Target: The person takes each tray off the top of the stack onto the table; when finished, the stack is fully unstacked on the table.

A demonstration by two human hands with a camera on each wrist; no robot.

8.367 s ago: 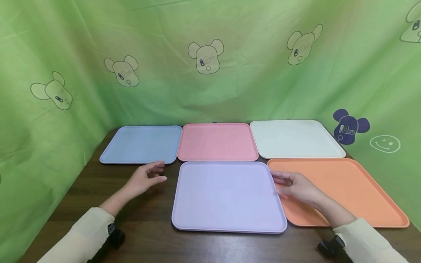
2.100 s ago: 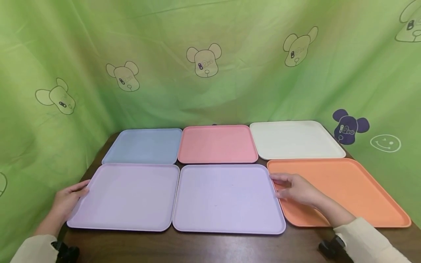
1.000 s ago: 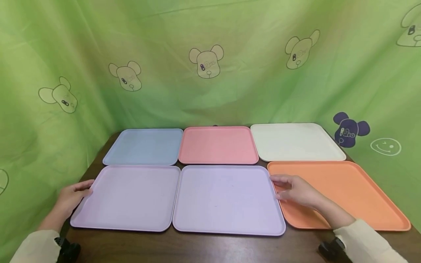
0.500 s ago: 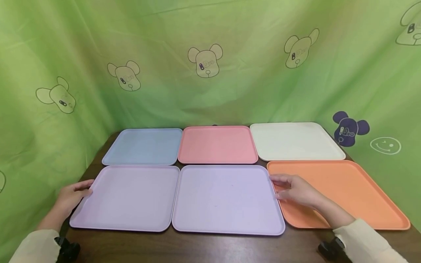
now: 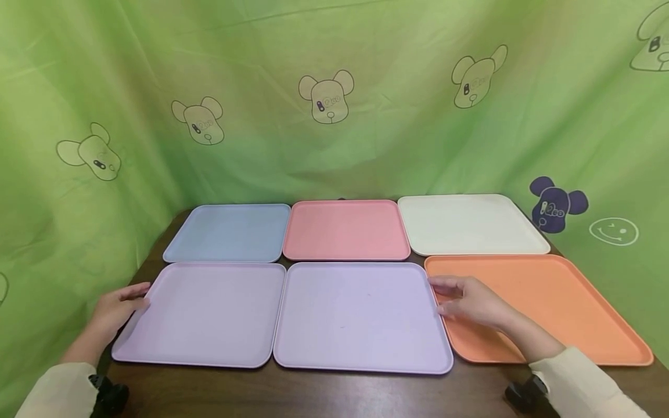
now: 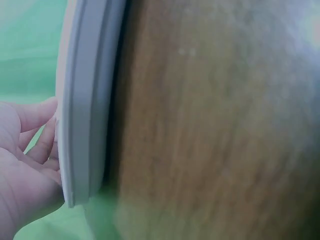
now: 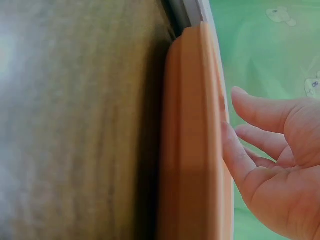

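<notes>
Two lavender trays lie side by side in the front row on the table: a left lavender tray [image 5: 204, 313] and a middle lavender tray [image 5: 360, 316]. My left hand [image 5: 112, 313] rests at the outer left rim of the left tray, its fingers relaxed and its thumb touching the edge. My right hand [image 5: 473, 302] reaches over the orange tray [image 5: 564, 313], with loosely extended fingers at the middle tray's right rim. In the right wrist view, the orange tray's side [image 7: 192, 140] stands beside the right hand [image 7: 280, 155]. Neither hand grips a tray.
Behind them stand a blue tray [image 5: 227, 232], a pink tray [image 5: 347, 230] and a white tray [image 5: 470, 224] in a row. A green curtain [image 5: 261, 145] with bear prints closes off the back and sides. Dark wood of the table [image 5: 313, 395] shows along the front.
Since the oldest frame, a second lavender tray has appeared at the left, and my left hand has moved to its outer edge. Over the last second, almost nothing has moved.
</notes>
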